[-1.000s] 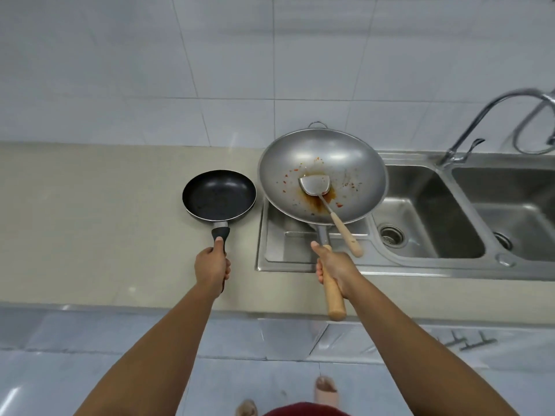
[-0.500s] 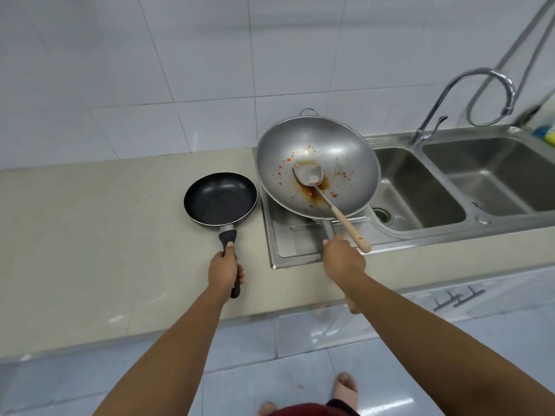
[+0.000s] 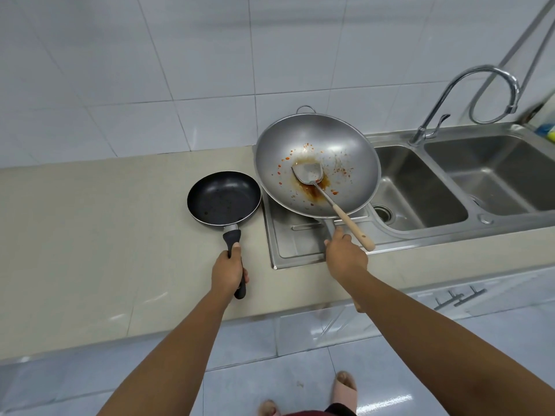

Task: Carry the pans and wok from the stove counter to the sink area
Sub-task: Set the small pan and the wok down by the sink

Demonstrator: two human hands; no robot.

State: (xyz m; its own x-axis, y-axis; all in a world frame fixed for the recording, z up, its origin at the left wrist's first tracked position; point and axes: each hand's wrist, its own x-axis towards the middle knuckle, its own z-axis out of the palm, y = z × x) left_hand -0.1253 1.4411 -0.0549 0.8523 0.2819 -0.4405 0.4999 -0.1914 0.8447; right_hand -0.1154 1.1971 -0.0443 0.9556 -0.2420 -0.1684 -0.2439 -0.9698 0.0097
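Observation:
A small black frying pan (image 3: 223, 199) rests on the beige counter (image 3: 90, 235), just left of the sink unit. My left hand (image 3: 227, 270) is closed around its black handle. A large steel wok (image 3: 315, 162), smeared with red-brown sauce, sits tilted over the sink's drainboard (image 3: 295, 244). A metal spatula (image 3: 327, 196) with a wooden handle lies inside it, the handle sticking out toward me. My right hand (image 3: 345, 258) grips the wok's handle, which it mostly hides.
A double steel sink (image 3: 420, 187) lies to the right, with a curved tap (image 3: 468, 94) behind it. White tiled wall stands at the back. The counter's front edge runs below my hands, above cabinet doors (image 3: 459, 298) and a tiled floor.
The view has swung so the sink sits further right and the counter looks tilted. Both hands still hold the same handles, with pan and wok in about the same spots.

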